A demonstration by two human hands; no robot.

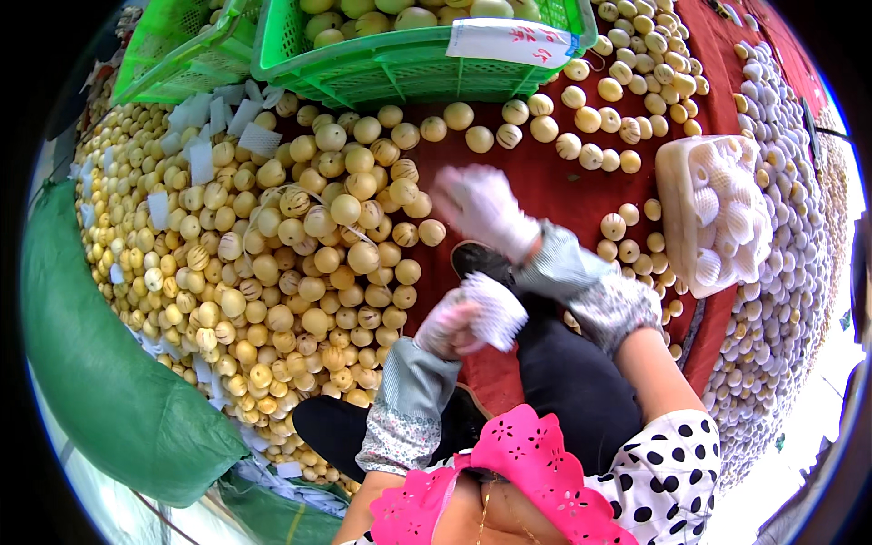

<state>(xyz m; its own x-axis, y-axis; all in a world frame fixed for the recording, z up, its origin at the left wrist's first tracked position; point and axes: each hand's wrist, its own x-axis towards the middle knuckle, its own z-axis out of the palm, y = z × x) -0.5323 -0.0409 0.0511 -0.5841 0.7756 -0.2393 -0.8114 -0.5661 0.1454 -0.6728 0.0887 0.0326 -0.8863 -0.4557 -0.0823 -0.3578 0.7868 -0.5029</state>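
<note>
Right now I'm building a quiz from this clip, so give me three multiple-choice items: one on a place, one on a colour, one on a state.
1. Where does the heap of yellow fruit lie?
A. to the person's left
B. inside the pale box
C. on the person's lap

2. What colour is the crate at the top?
A. blue
B. green
C. black

3. What is the left hand doing?
A. resting empty
B. gripping the crate
C. holding a white foam net sleeve

Answers: 1 A, the heap fills the picture's left side. 2 B, its lattice walls are green. 3 C, the gloved fingers close on the netting, while the right hand reaches toward the heap.
</note>
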